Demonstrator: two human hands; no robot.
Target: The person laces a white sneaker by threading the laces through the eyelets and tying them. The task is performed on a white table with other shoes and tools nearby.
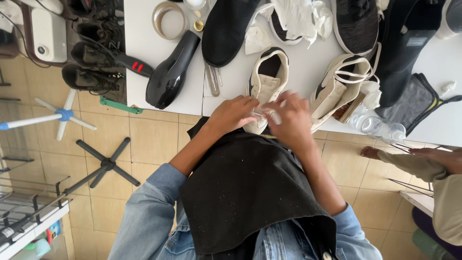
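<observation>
A cream sneaker [267, 82] with a black lining lies at the near edge of the white table [144, 53], toe toward me. My left hand [234, 114] rests on its toe end, fingers bent around something small and pale that blur keeps me from identifying. My right hand [289, 119] meets it from the right, fingers pinched on the same spot. A second cream sneaker [337, 89] lies on its side just right of my right hand. A black apron [250, 188] covers my lap below the hands.
On the table: a black hair dryer [169, 72], a tape roll [168, 20], black shoes [228, 29], crumpled white paper [301, 17], a brush [349, 110], a plastic bottle [378, 126]. Another person's leg and foot [385, 156] are at right. Chair bases stand on the tiled floor at left.
</observation>
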